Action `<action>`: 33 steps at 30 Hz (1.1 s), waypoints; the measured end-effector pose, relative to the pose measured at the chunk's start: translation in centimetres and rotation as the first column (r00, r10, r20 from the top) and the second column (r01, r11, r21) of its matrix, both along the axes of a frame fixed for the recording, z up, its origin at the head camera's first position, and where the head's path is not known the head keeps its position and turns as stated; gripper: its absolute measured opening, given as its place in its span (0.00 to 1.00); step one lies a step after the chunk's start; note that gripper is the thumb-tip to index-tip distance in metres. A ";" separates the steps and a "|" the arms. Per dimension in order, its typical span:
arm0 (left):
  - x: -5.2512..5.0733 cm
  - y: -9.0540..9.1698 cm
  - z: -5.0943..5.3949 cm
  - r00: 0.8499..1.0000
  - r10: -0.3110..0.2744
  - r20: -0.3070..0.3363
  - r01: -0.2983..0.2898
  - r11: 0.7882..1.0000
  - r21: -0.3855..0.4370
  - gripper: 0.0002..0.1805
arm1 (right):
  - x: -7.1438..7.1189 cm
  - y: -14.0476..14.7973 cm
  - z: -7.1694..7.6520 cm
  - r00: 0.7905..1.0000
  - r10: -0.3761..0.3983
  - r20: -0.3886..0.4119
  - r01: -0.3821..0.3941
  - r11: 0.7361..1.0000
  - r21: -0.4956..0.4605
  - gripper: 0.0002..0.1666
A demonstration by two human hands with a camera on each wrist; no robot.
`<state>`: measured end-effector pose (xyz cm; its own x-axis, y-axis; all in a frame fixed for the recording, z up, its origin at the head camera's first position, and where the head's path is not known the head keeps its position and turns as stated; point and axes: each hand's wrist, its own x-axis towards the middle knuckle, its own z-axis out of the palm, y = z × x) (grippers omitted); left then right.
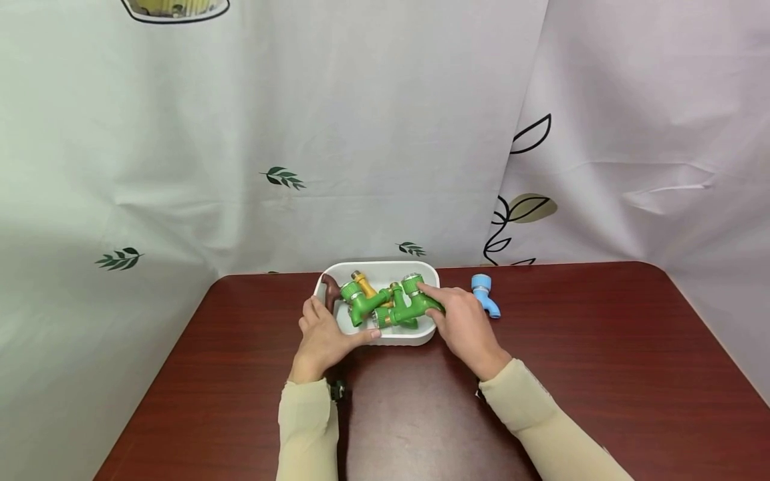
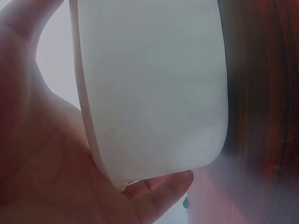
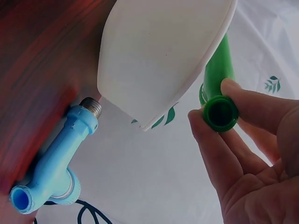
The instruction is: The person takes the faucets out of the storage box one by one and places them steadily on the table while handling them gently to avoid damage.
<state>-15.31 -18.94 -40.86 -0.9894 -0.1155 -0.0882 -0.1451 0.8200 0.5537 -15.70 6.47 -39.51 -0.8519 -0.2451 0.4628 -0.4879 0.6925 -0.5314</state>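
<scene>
A white plastic tub (image 1: 406, 340) sits near the back of the table with several plastic taps in it. My left hand (image 1: 321, 337) grips its front left corner, thumb along the front rim and fingers round the left side. At the right end, my right hand (image 1: 463, 324) pinches a green tap (image 1: 409, 311) by its spout; the spout's round mouth (image 3: 221, 114) shows between thumb and fingers. Left of that tap lie another green tap (image 1: 363, 308), a yellow tap (image 1: 365, 286) and a brown tap (image 1: 331, 294). A further green piece is partly hidden beneath the held tap.
A blue tap (image 1: 482, 292) lies on the table just right of the tub, its threaded metal end (image 3: 91, 107) visible in the right wrist view. The dark red wooden table (image 1: 601, 374) backs onto a pale curtain (image 1: 385, 133) printed with leaves.
</scene>
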 end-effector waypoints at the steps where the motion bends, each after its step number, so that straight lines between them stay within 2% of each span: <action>1: 0.0 0.0 0.0 1.000 0.001 0.000 -0.001 1.000 0.000 0.79 | 0.0 0.1 0.0 1.000 0.001 0.004 -0.001 1.000 0.000 0.31; 7: 0.0 0.0 0.0 1.000 0.002 -0.001 -0.002 1.000 -0.002 0.79 | 0.3 0.5 0.1 0.999 -0.012 0.051 0.012 1.000 -0.003 0.30; 12: 0.0 0.0 -0.1 1.000 -0.001 -0.007 0.001 1.000 -0.004 0.79 | 0.5 1.2 0.2 0.996 -0.028 0.085 0.032 0.999 -0.041 0.30; 33: 0.0 -0.1 0.0 1.000 -0.003 0.001 0.003 1.000 -0.003 0.79 | 0.7 5.2 -0.5 0.990 -0.119 0.077 0.125 0.989 -0.074 0.31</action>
<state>-15.32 -19.00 -40.82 -0.9897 -0.1123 -0.0890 -0.1429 0.8219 0.5514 -14.96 11.62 -39.99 -0.9053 -0.1028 0.4123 -0.3605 0.6993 -0.6173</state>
